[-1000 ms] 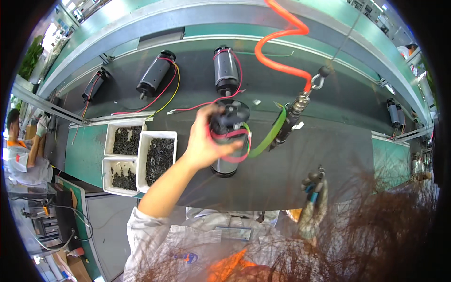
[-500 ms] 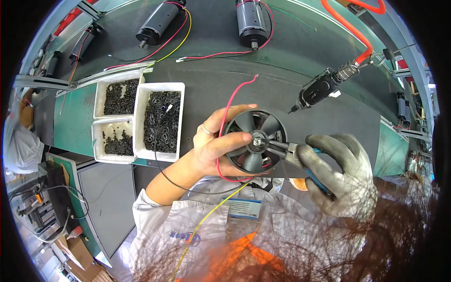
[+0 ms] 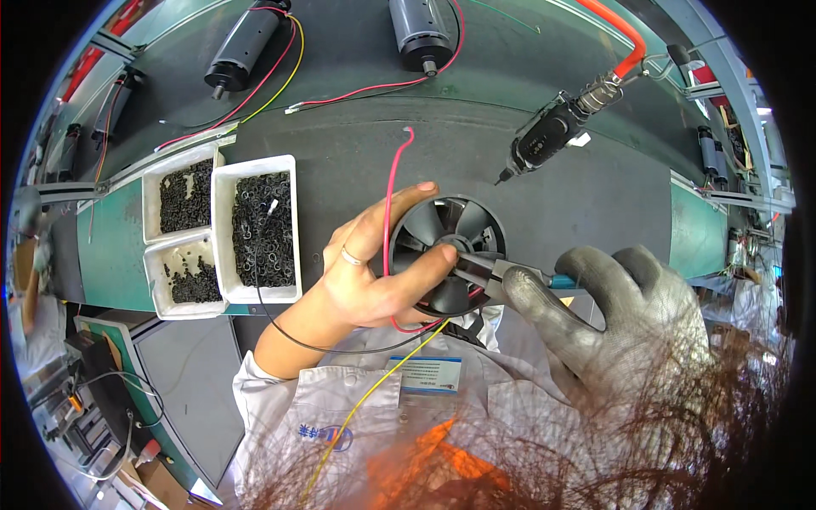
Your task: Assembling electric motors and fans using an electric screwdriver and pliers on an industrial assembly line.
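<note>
My bare left hand, with a ring on one finger, grips a round black motor end with fan blades. Its thumb presses at the hub, hiding most of the centre. Red, black and yellow wires hang from the motor. In a grey-white work glove, my right hand holds pliers with blue handles. The metal jaws reach over the blades to the hub beside my left thumb. Whether the tips pinch a small part there is hidden.
White bins stand at the left, one with black rings, two with small black parts. A black power screwdriver hangs from an orange coiled hose at the right. Grey motors with wires lie at the back.
My right hand has shifted slightly right, its gloved fingers looser and more spread around the pliers. My left thumb now covers the hub more. The whole view has shifted a little.
</note>
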A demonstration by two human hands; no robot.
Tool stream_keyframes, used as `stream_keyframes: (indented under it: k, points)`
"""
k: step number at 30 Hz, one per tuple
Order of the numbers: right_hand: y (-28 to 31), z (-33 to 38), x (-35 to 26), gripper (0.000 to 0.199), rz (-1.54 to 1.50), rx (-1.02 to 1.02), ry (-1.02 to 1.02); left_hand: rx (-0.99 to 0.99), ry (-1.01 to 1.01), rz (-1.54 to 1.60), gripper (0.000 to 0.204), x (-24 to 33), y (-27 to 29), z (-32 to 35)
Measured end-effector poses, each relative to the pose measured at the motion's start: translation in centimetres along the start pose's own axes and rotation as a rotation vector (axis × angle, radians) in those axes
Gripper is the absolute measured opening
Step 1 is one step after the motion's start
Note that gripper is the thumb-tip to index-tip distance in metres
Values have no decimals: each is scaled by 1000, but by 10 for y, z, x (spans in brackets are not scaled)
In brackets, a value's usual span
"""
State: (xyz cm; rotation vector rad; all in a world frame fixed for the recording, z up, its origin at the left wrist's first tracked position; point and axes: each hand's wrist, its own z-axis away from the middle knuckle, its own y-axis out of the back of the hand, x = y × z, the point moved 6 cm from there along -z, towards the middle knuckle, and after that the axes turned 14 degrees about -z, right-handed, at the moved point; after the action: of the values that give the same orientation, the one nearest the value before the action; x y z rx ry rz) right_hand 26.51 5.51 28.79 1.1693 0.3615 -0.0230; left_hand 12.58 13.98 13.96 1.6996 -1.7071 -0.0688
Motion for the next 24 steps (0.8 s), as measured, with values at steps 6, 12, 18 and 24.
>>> stream_keyframes:
  k: [6, 12, 18, 24]
  points:
    - [-33, 11, -11, 68, -9, 50, -42, -21, 86, -29, 34, 6, -2, 7]
    - [-72, 18, -15, 74, -61, 96, -59, 54, -35, -146, 40, 12, 0, 4]
    - [-107, 23, 53, 81, -1032, 462, -75, 5, 119, 146, 86, 1, 0, 7]
    - [-169, -4, 86, 92, -1604, 759, 21, 30, 249, 240, 116, -14, -34, 12]
